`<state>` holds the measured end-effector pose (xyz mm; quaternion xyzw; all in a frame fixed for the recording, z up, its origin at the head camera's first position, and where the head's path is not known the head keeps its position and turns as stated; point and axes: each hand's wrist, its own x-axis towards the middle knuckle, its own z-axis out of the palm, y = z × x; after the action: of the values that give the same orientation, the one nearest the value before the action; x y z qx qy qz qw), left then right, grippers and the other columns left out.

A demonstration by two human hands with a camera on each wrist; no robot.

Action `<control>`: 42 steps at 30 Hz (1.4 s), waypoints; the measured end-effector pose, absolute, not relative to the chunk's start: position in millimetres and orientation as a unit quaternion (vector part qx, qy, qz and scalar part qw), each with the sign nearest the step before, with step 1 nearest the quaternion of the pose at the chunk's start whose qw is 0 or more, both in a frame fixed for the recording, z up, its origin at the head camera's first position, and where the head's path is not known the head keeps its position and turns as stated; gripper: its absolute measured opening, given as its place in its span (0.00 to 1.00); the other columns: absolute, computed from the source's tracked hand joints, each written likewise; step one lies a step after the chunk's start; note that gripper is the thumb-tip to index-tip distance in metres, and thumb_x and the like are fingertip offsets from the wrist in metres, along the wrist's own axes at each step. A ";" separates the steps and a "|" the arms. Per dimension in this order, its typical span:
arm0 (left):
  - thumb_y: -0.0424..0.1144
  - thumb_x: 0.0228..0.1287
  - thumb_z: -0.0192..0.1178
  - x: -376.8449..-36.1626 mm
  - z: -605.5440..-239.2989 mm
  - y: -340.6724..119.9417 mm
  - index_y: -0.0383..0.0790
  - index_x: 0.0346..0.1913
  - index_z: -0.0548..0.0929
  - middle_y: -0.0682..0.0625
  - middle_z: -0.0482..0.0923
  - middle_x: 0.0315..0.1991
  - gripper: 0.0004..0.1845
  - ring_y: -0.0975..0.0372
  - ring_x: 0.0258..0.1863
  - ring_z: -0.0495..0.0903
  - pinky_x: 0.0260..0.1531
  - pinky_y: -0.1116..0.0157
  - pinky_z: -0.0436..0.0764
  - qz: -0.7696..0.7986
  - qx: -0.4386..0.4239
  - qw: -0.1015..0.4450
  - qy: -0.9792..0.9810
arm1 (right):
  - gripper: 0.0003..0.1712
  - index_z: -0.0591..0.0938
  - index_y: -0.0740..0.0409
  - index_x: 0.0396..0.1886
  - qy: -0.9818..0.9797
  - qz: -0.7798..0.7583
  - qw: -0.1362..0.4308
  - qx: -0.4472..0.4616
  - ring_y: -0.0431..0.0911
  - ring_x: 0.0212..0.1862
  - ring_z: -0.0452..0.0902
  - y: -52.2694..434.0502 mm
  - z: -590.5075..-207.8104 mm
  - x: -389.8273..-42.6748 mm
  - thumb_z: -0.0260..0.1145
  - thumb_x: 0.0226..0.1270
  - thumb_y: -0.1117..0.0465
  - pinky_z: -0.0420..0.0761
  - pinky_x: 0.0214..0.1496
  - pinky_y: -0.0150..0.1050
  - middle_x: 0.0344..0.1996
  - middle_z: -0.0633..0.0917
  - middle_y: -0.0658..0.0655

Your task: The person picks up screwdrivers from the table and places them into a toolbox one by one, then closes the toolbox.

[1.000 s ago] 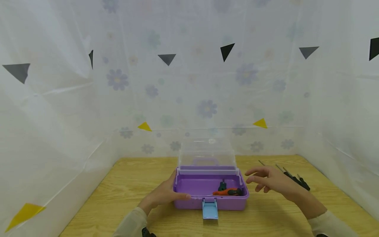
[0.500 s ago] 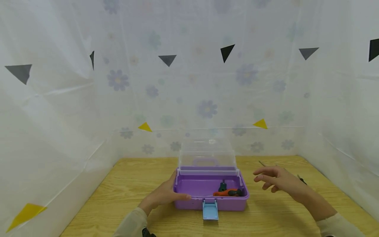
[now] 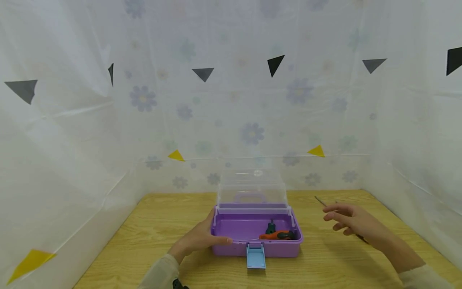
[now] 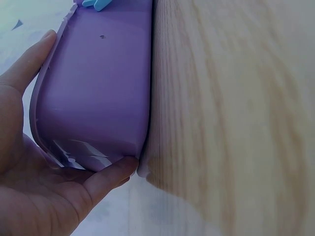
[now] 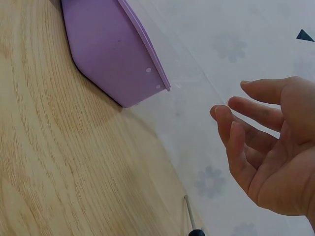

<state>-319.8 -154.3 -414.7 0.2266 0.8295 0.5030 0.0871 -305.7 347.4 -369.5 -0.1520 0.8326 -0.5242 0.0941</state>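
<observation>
Centrally on the wooden table (image 3: 162, 224) sits the purple toolbox (image 3: 256, 235), clear lid (image 3: 252, 186) raised, an orange-handled tool (image 3: 277, 235) inside. Left hand (image 3: 196, 239) grips its left end; right hand (image 3: 351, 220) hovers beside it with loose, empty fingers above thin screwdrivers (image 3: 320, 201).

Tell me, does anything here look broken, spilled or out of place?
Nothing stands out. The purple toolbox sits square on the wooden table, its clear lid upright and the blue latch hanging down. An orange-handled tool lies inside. The left hand holds the box's corner; the right hand hovers over thin tools on the table.
</observation>
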 end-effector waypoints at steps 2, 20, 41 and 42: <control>0.55 0.54 0.78 -320.2 -415.0 -154.8 0.40 0.84 0.34 0.31 0.64 0.74 0.71 0.41 0.68 0.70 0.69 0.35 0.62 0.502 0.226 0.086 0.831 | 0.28 0.74 0.64 0.70 0.832 -0.528 0.088 -0.146 0.61 0.51 0.80 352.7 -370.1 -305.1 0.56 0.84 0.49 0.85 0.44 0.48 0.57 0.82 0.61; 0.56 0.55 0.77 -317.6 -413.0 -152.7 0.39 0.84 0.34 0.31 0.63 0.75 0.70 0.40 0.68 0.70 0.69 0.35 0.61 0.500 0.221 0.089 0.833 | 0.34 0.71 0.70 0.72 0.869 -0.486 0.051 -0.077 0.58 0.54 0.81 385.2 -387.1 -306.1 0.61 0.81 0.49 0.85 0.45 0.50 0.59 0.82 0.67; 0.52 0.57 0.77 -318.0 -414.3 -153.3 0.40 0.84 0.35 0.32 0.65 0.73 0.68 0.42 0.67 0.71 0.68 0.36 0.63 0.505 0.227 0.089 0.828 | 0.25 0.79 0.72 0.58 0.965 -0.237 -0.070 -0.085 0.61 0.43 0.83 403.8 -411.8 -314.9 0.65 0.78 0.53 0.84 0.37 0.56 0.43 0.86 0.65; 0.52 0.57 0.76 -318.0 -414.1 -153.2 0.40 0.84 0.35 0.32 0.65 0.73 0.68 0.42 0.67 0.71 0.68 0.36 0.63 0.505 0.227 0.090 0.828 | 0.24 0.80 0.72 0.57 0.969 -0.218 -0.078 -0.086 0.62 0.42 0.83 404.3 -413.1 -315.2 0.65 0.77 0.54 0.84 0.38 0.58 0.41 0.86 0.64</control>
<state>-318.0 -153.2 -414.1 0.2269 0.8276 0.5055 0.0900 -315.2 404.3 -413.1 -0.0859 0.9690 -0.2183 -0.0779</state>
